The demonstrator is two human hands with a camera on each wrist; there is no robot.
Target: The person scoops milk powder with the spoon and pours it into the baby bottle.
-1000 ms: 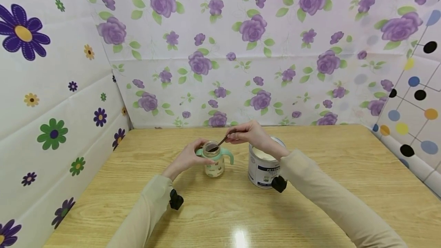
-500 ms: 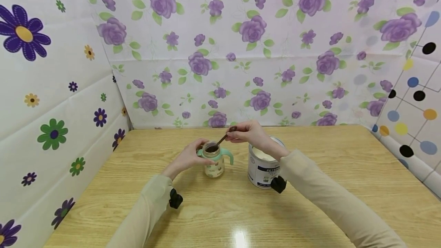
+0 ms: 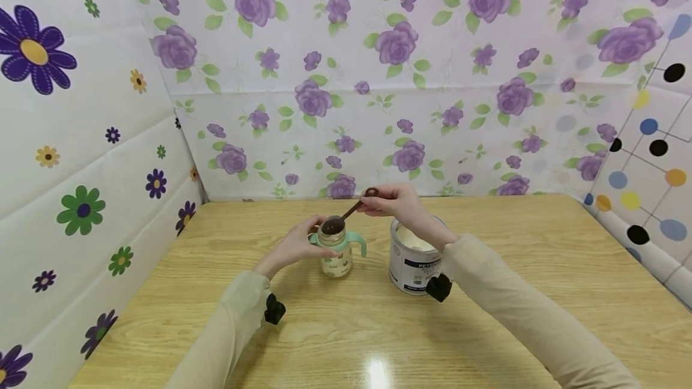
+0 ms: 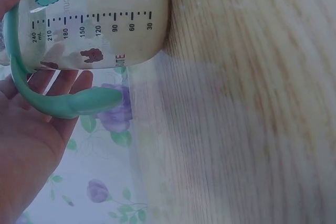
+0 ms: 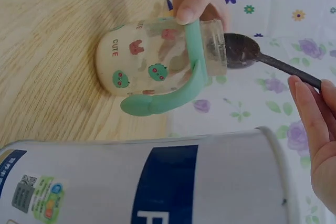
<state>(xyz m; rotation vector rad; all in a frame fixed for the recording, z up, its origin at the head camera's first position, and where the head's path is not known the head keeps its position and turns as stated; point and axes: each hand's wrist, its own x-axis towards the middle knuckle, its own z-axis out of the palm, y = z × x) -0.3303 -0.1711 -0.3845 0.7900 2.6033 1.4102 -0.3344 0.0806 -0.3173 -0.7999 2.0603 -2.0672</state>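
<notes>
A clear baby bottle [image 3: 336, 264] with green handles and cartoon prints stands upright and lidless on the table. Pale contents show through its wall, beside a printed scale in the left wrist view. My left hand [image 3: 297, 244] grips the bottle around its upper part, thumb in front and fingers behind. Between the fingers and thumb of my right hand [image 3: 397, 206] is the handle of a dark brown spoon [image 5: 242, 51]. The spoon's bowl is at the bottle's open mouth, tilted down toward it. A large white can [image 3: 402, 266] of pale powder stands under my right forearm.
The wooden table [image 3: 335, 341] reaches back to a flowered curtain [image 3: 346, 77]. A flower-print sheet [image 3: 97, 197] hangs at the left and a dotted one [image 3: 649, 197] at the right. The open can is close to the bottle's right handle.
My right hand has risen slightly and the spoon has come up out of the bottle to its mouth, its bowl now showing. The left hand and bottle have stayed in place.
</notes>
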